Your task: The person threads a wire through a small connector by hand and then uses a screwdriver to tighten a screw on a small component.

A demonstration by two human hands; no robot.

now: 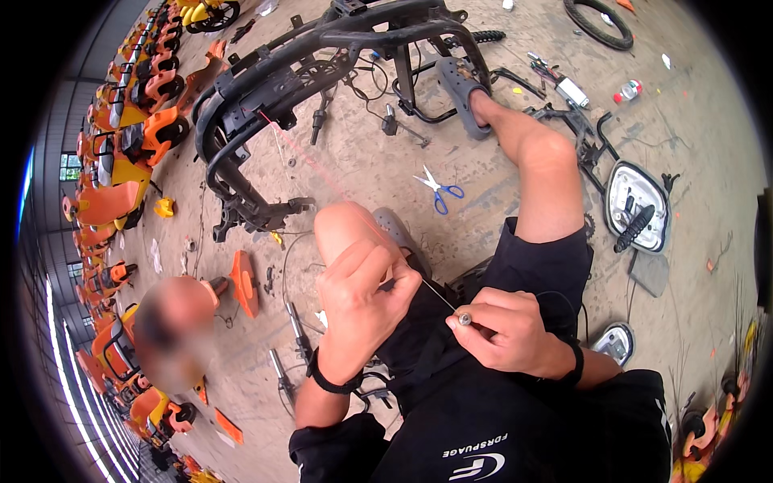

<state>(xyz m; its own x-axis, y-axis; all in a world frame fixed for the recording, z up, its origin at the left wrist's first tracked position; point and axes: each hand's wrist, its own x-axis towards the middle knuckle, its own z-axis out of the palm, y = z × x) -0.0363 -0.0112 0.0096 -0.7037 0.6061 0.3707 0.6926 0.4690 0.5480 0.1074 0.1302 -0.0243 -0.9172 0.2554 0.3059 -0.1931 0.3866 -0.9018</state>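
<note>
We pinch thin wire (440, 295) in left hand (362, 294), on our side of black frame (282, 90); wire runs to small metal fitting (465, 319), pinched in our right hand (511, 330). Blue-handled scissors (436, 186) between frame and right hand.

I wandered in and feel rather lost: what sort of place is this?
Probably a workshop for assembling or repairing small motorbikes or scooters: there is a bare black vehicle frame, a loose black spring shock absorber, and orange-and-yellow vehicles lined up along the left.
</note>
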